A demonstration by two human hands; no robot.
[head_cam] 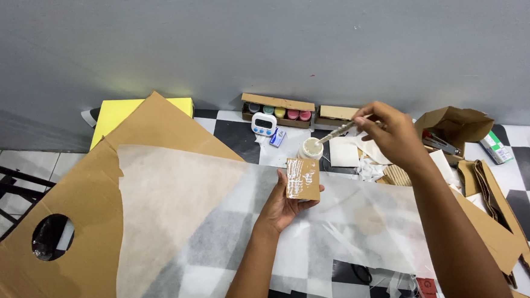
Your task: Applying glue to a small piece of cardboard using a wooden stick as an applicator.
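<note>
My left hand (pixel 282 204) holds a small square piece of brown cardboard (pixel 303 179) upright, its face smeared with white glue. My right hand (pixel 391 133) grips a thin brush (pixel 340 130) whose tip rests at the mouth of a small white glue jar (pixel 309 148) standing just behind the cardboard piece. Both hands are above a large sheet of translucent white paper (pixel 189 201) spread over a black-and-white checkered floor.
A big cardboard sheet (pixel 70 238) with a round hole lies at left, over a yellow box (pixel 118 111). Against the grey wall stand a carton of paint pots (pixel 278 111) and a small white timer (pixel 264 124). Cardboard scraps and a torn box (pixel 457 124) clutter the right.
</note>
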